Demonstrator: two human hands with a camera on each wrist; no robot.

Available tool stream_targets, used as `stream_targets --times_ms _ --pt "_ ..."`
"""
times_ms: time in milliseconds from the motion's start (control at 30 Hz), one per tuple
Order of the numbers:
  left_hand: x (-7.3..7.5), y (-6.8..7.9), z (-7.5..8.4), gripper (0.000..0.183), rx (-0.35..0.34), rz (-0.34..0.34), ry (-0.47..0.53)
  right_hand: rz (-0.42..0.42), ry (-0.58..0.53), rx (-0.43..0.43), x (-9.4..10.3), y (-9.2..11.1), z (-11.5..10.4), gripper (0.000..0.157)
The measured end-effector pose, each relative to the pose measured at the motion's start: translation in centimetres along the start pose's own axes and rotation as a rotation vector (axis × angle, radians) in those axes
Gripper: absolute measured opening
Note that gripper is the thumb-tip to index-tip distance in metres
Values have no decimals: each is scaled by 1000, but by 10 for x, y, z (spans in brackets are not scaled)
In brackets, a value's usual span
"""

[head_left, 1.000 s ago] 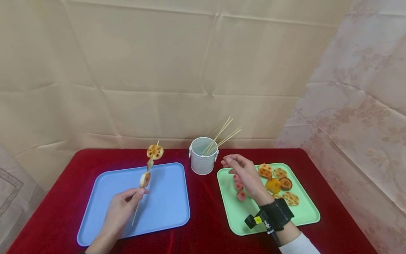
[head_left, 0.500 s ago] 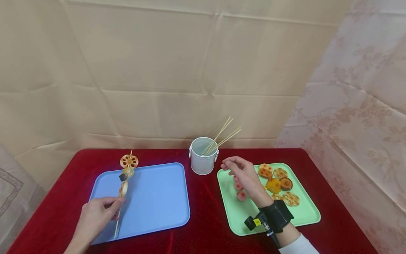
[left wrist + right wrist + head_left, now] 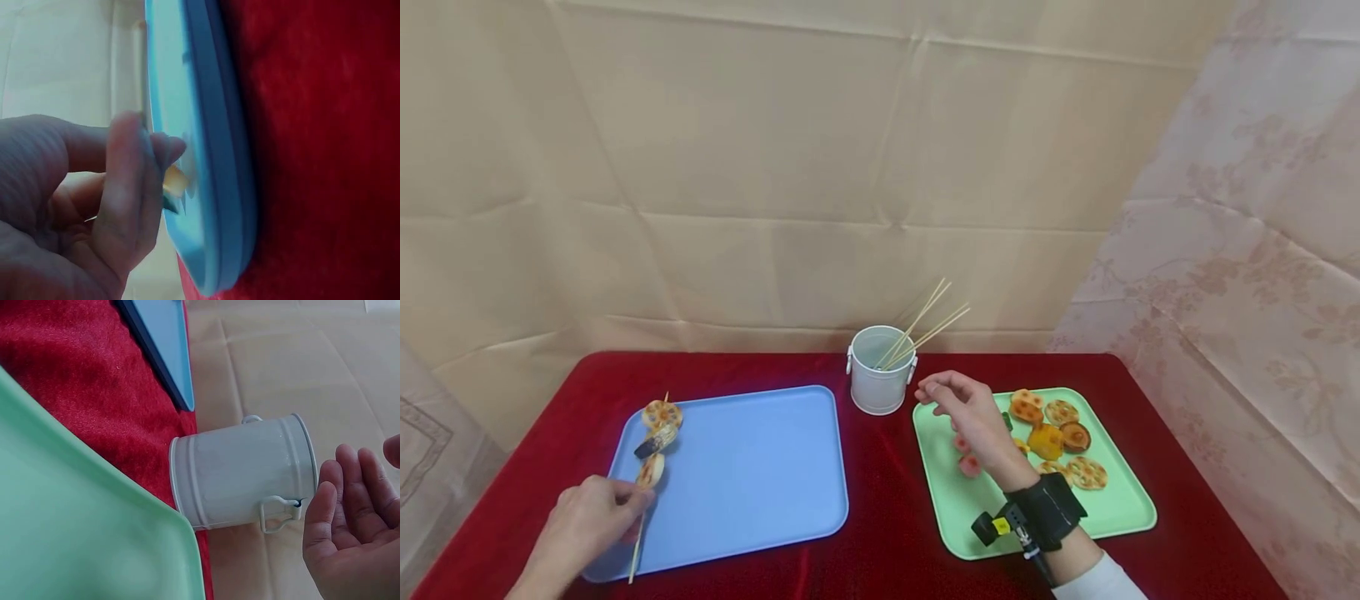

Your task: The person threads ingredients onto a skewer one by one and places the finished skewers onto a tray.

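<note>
The skewer [image 3: 637,546] lies along the left edge of the blue tray [image 3: 752,475], its bare near end crossing the near edge close to the near left corner and its tip poking past the far edge by the far left corner. The left hand [image 3: 580,518] pinches it between thumb and fingers, just below the threaded pieces. From where I stand I can't tell whether it rests on the tray or hangs slightly above it.

Three pieces sit on it: a lotus slice [image 3: 662,414] near the tip, a dark-edged piece [image 3: 657,442] next, and a pale round piece [image 3: 651,471] right by the fingers.

I'd judge it light, though heavier toward the tip, so it probably wants to dip or roll in a loose pinch. The stick looks stiff but thin enough to snap if bent; the pieces might slide or turn if squeezed. The bare stick just below the pale piece seems the right place to hold, with the pointed tip left alone.

The right hand [image 3: 972,417] holds nothing; its fingers are relaxed and slightly bent above the far left corner of the green tray [image 3: 955,508], near the white bucket [image 3: 878,387].
</note>
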State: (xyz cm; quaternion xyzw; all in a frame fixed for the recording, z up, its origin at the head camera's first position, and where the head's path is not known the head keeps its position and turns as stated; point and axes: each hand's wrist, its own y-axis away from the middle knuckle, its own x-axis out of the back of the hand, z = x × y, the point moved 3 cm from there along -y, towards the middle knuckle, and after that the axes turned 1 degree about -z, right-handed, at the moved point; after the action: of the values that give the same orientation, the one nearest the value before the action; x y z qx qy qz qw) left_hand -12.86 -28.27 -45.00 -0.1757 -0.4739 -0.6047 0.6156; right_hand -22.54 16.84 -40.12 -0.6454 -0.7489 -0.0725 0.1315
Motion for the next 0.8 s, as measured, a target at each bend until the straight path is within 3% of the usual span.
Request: stream_targets --times_ms 267,633,800 --pt "6 -6 -6 23 -10 -31 -71 -13 5 -15 1 0 0 41" --pt "15 -11 -10 40 -6 -36 -127 -18 5 -16 1 -2 3 39" --pt "26 -7 2 58 2 51 -162 -12 11 -40 4 -1 6 42"
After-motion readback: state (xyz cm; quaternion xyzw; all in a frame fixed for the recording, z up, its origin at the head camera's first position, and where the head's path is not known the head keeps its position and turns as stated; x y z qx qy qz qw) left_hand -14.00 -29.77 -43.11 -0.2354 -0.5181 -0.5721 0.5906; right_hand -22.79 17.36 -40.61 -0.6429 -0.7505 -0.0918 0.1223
